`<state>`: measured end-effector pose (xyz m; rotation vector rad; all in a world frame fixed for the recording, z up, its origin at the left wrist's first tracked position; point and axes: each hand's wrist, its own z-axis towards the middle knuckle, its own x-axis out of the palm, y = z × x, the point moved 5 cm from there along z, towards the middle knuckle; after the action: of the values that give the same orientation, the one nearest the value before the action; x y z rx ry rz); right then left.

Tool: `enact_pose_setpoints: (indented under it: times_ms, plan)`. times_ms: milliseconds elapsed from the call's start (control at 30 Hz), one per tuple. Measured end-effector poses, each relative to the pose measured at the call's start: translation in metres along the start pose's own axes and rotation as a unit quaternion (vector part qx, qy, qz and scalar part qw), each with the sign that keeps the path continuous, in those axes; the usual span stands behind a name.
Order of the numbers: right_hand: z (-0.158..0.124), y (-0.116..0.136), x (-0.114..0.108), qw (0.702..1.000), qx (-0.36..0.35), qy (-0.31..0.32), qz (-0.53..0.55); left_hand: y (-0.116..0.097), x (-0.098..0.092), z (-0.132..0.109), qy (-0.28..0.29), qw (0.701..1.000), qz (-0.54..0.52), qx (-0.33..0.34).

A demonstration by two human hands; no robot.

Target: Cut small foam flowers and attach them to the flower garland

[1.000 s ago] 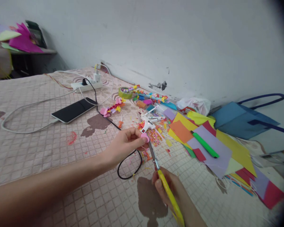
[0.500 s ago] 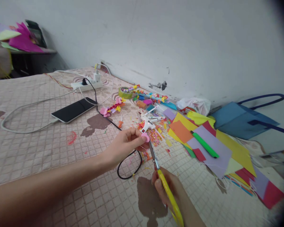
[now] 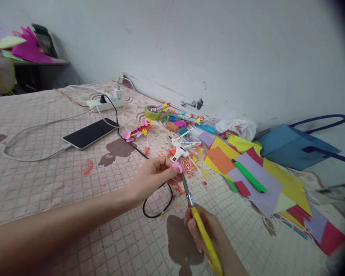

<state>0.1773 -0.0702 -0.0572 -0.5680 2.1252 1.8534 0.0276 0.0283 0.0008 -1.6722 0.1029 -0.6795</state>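
Between the thumb and fingers of my left hand (image 3: 156, 174) is a small rounded pink piece (image 3: 177, 167), which looks like paper or foam. My right hand (image 3: 207, 226) grips a pair of scissors (image 3: 199, 220) by its yellow handles. The blades point up and away, their tips at the lower edge of the pink piece; whether they touch it I cannot tell. Just beyond my left fingers lies a white glue gun (image 3: 180, 150), its black cord looping on the cloth below my hand. Colourful scraps (image 3: 189, 165) are strewn around the glue gun.
A phone (image 3: 90, 133) on a charging cable and a power strip (image 3: 106, 103) lie at left. Tape (image 3: 153, 112) and decorated sticks (image 3: 184, 117) rest by the wall. Coloured sheets (image 3: 255, 180), a green cutter (image 3: 248, 175) and a blue bag (image 3: 296, 145) are at right.
Almost nothing differs. Both hands, the pink piece and the scissors stay in nearly the same place, with only a slight shift of the view.
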Motion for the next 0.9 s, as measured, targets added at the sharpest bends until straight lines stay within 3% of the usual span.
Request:
enact_pose_setpoints:
  times_ms: [500,700,900]
  plan:
    - [0.001,0.000,0.000,0.997,-0.031,-0.062,-0.024,-0.001,0.001,-0.001,0.012,1.000,0.015,0.023]
    - [-0.002,0.005,0.000,1.000,-0.003,0.003,0.004,-0.003,0.001,-0.001,-0.001,1.000,0.007,0.016]
    - [-0.002,0.004,0.002,1.000,-0.008,0.008,0.007,-0.003,0.001,0.000,0.000,1.000,-0.021,0.016]
